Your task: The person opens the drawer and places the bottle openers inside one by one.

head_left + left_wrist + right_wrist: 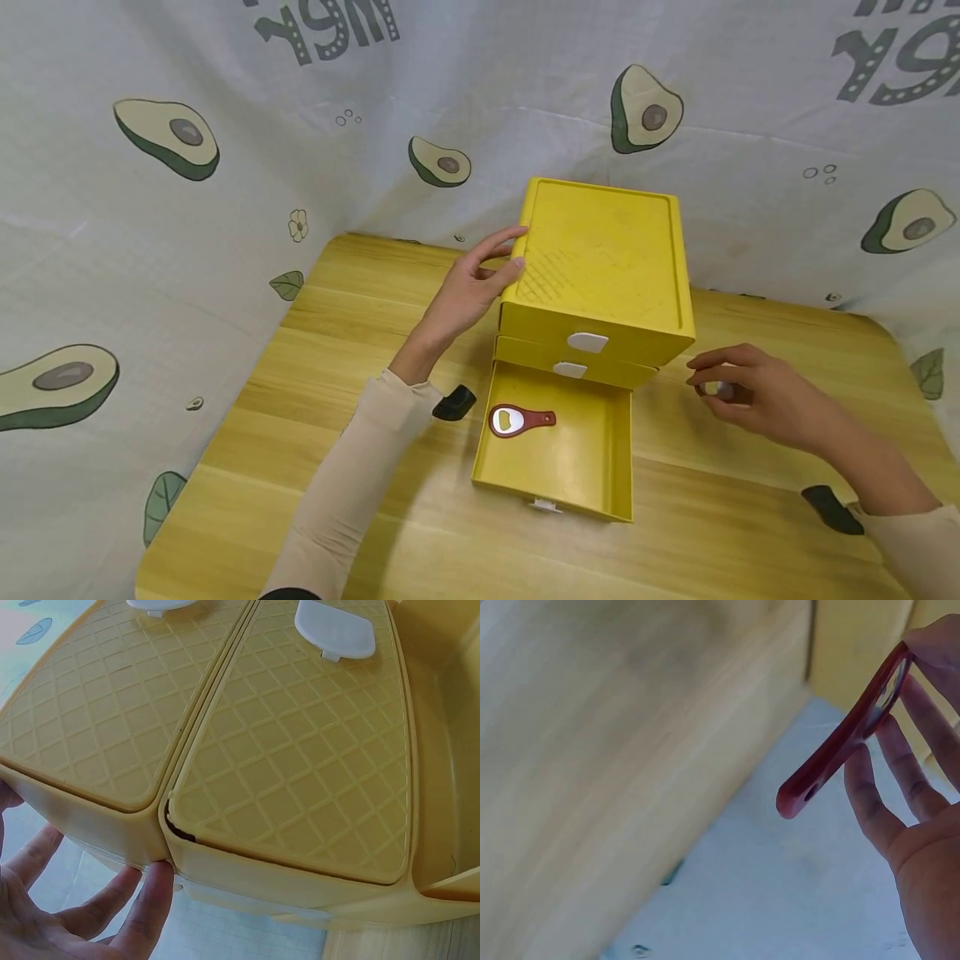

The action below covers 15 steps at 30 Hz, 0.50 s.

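A yellow drawer box (607,250) stands on the table. Its bottom drawer (577,467) is pulled out, and a red bottle opener (521,421) with a metal head lies inside, toward the left wall. My left hand (468,292) rests its fingertips on the box's upper left edge; up close, the fingers (146,907) touch its side. To the right of the box, my right hand (757,396) pinches a second red bottle opener (840,750) by its head end, its handle pointing away from the palm. From above, the curled fingers mostly hide this opener.
Two upper drawers are pushed in, each with a white pull tab (587,342). The wooden table (300,417) extends around the box. Behind it hangs a pale cloth (510,100) printed with avocados.
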Motion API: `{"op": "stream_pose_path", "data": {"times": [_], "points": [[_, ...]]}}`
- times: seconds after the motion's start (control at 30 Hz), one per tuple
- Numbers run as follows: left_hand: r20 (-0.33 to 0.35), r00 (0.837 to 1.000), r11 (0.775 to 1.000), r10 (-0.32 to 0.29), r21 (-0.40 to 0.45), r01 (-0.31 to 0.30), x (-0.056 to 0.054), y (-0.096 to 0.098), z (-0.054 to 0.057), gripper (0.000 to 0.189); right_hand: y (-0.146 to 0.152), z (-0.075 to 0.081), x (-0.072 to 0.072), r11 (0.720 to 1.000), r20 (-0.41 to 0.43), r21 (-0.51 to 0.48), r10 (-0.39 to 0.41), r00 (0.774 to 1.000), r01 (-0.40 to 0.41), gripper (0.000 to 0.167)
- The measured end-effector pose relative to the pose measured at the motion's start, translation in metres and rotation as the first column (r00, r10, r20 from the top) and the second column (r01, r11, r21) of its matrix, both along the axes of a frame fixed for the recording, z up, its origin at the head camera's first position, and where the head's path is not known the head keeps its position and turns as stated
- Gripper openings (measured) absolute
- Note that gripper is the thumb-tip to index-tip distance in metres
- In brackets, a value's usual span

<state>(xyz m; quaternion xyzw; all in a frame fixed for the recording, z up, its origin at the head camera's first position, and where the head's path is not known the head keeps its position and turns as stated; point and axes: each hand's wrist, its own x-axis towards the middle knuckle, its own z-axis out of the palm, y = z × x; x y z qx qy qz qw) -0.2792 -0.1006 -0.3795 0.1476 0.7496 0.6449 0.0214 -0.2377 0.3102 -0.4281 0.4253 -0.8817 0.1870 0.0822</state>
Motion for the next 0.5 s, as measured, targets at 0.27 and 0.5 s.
{"op": "stream_pose_path", "data": {"times": [0.27, 0.5], "points": [[-0.005, 1.0, 1.0, -0.002, -0.001, 0.002, -0.001, 0.0, -0.001, 0.044, -0.024, 0.013, 0.014, 0.993, 0.037, -0.073, 0.091, 0.995, -0.088, 0.015], [-0.005, 1.0, 1.0, -0.002, 0.004, 0.002, 0.0, 0.0, -0.001, 0.043, -0.043, 0.022, 0.025, 0.99, -0.037, -0.064, 0.127, 0.991, -0.13, 0.044]]}}
